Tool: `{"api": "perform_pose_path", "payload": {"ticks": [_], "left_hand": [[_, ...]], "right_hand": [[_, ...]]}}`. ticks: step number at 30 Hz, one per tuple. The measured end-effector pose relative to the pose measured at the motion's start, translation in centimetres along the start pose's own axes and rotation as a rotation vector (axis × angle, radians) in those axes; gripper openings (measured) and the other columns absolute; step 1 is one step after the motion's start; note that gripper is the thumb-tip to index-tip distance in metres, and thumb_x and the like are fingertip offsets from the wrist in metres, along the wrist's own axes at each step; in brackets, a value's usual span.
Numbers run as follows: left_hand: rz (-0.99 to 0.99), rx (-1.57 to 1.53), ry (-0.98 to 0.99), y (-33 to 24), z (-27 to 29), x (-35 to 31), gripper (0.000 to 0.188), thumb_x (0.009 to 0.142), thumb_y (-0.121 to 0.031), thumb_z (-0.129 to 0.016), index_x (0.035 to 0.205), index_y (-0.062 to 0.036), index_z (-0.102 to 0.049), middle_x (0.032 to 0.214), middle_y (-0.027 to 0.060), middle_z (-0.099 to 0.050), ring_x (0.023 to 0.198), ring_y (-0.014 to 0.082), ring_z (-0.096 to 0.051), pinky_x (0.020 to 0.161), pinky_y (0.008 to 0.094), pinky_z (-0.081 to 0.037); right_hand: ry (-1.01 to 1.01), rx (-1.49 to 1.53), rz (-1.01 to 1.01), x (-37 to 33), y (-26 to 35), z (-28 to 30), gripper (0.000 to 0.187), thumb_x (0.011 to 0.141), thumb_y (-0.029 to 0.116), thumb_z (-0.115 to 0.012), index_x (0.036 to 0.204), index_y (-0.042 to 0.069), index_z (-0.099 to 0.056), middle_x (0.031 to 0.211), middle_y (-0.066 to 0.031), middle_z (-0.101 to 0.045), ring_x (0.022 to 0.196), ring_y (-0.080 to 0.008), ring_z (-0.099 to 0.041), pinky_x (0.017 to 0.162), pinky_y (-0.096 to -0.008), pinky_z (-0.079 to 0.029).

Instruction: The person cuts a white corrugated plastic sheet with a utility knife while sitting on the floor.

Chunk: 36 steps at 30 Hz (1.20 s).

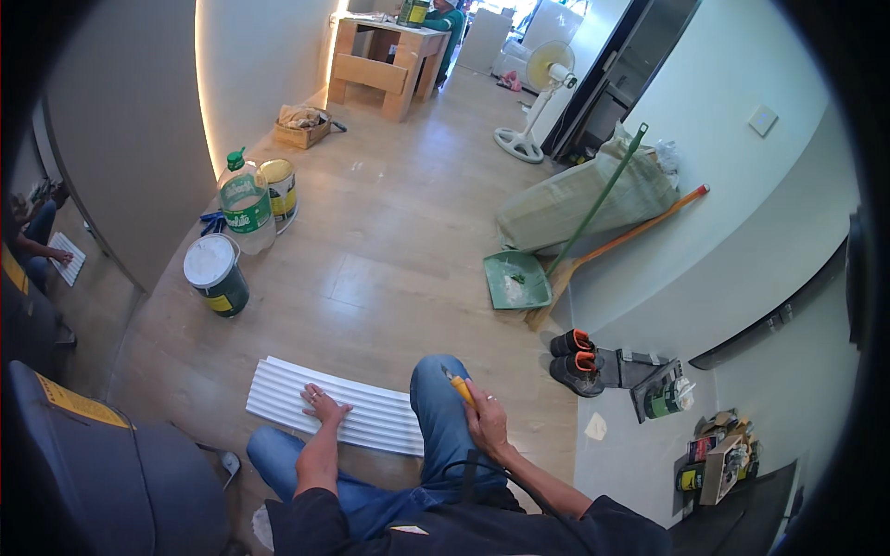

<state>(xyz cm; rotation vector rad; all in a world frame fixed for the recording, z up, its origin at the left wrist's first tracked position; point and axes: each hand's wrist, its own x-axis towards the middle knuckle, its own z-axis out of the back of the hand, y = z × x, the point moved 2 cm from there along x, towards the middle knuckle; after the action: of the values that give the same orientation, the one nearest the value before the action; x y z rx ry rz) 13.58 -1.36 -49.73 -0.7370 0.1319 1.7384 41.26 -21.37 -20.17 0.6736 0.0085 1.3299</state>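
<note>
A white ribbed panel [278, 394] lies flat on the floor in front of me, one end behind my right knee. My left hand [324, 406] rests on its ridges with the fingers spread. My right hand [486, 422], wearing a ring, is closed round the yellow handle of a utility knife [462, 389]. The knife is held over my raised right knee, apart from the panel, and its tip points up and to the left.
Left stand a lidded paint bucket [215, 271], a large plastic bottle [246, 208] and a yellow-labelled can [281, 190]. Right are a green dustpan [505, 287], a broom [630, 232], a big sack [584, 199] and boots [577, 364]. A grey case [111, 463] is near-left; a person sits far off.
</note>
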Motion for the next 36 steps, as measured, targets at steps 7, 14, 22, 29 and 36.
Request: {"api": "perform_pose_path", "payload": {"ticks": [7,14,22,29,36], "left_hand": [[-0.022,0.041,0.0,-0.6,0.1,0.0,0.145,0.06,-0.056,-0.09,0.158,-0.0022,0.003,0.167,0.0119,0.002,0.154,0.0362,0.005,0.117,0.0683,-0.012],[0.002,0.013,-0.023,-0.5,0.0,0.1,0.147,0.058,-0.052,-0.092,0.158,-0.0014,0.003,0.168,0.0106,0.002,0.154,0.0357,0.005,0.116,0.0691,-0.012],[-0.003,0.013,-0.039,-0.1,-0.1,0.3,0.146,0.058,-0.049,-0.093,0.158,-0.002,0.002,0.167,0.0112,0.001,0.154,0.0359,0.005,0.116,0.0692,-0.013],[-0.001,0.036,-0.036,-0.4,-0.5,0.0,0.145,0.059,-0.049,-0.092,0.158,-0.0016,0.002,0.167,0.0116,0.0,0.154,0.0366,0.002,0.116,0.0691,-0.015],[-0.023,0.009,-0.015,-0.7,-0.1,0.2,0.145,0.06,-0.048,-0.092,0.158,-0.001,0.003,0.167,0.0147,0.002,0.153,0.0383,0.004,0.115,0.0705,-0.013]], "right_hand": [[0.025,0.021,0.026,0.4,-1.0,-0.8,0.057,0.089,0.003,-0.065,0.143,0.01,-0.05,0.087,-0.0154,-0.057,0.076,-0.0325,-0.055,0.071,-0.0434,-0.044],[0.057,0.038,0.007,0.8,-0.5,-1.0,0.056,0.089,0.002,-0.065,0.142,0.009,-0.05,0.09,-0.0152,-0.058,0.08,-0.0321,-0.056,0.074,-0.0431,-0.043],[0.034,0.028,0.046,1.2,0.0,-0.9,0.056,0.087,0.002,-0.067,0.14,0.011,-0.052,0.091,-0.0153,-0.059,0.08,-0.0341,-0.058,0.071,-0.0452,-0.045],[0.069,0.017,0.024,0.5,-0.7,-1.1,0.058,0.087,0.003,-0.067,0.142,0.012,-0.05,0.09,-0.0148,-0.058,0.078,-0.0328,-0.056,0.07,-0.0438,-0.043],[0.112,0.059,-0.012,1.8,-0.7,-1.1,0.058,0.089,0.004,-0.066,0.143,0.013,-0.049,0.088,-0.0157,-0.057,0.077,-0.0338,-0.056,0.071,-0.0449,-0.044]]}}
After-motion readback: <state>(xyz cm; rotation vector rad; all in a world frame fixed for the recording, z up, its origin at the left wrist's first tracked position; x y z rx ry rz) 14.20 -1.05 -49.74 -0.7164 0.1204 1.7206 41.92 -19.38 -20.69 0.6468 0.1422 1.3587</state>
